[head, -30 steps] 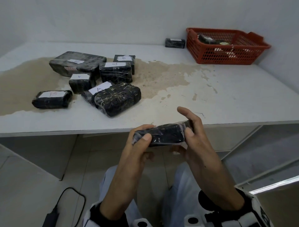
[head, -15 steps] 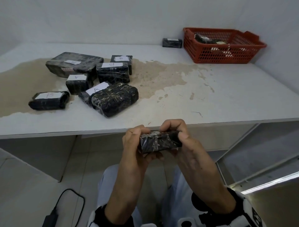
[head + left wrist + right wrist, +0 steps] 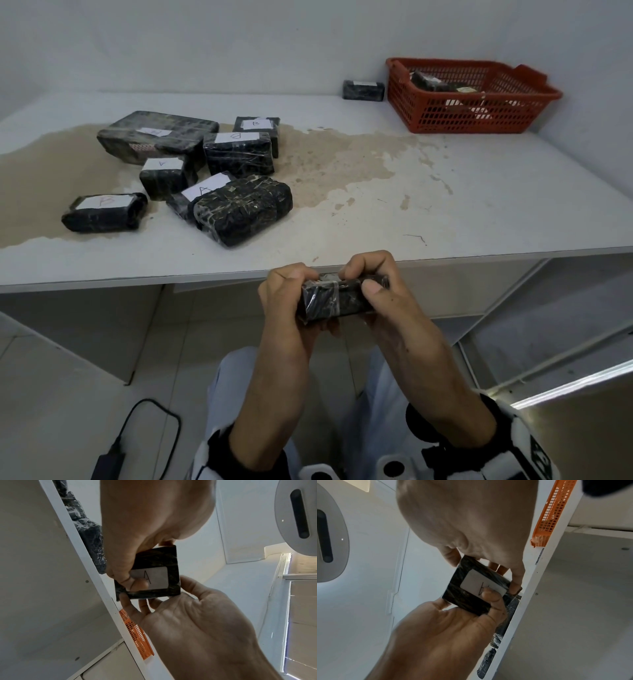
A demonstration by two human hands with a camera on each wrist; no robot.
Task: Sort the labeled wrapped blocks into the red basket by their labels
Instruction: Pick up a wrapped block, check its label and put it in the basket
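I hold a small black wrapped block in both hands just below the table's front edge. My left hand grips its left end and my right hand grips its right end. Its white label faces down and reads A, with my left thumb lying on one corner of it. The right wrist view shows the same label from below. The red basket stands at the table's far right with wrapped blocks inside.
Several labeled wrapped blocks lie grouped on the left of the white table, marked A or B. One more block sits just left of the basket. A black cable and adapter lie on the floor.
The block has been turned in my hands and lowered slightly. My right fingers, stretched out a second ago, are now curled round it.
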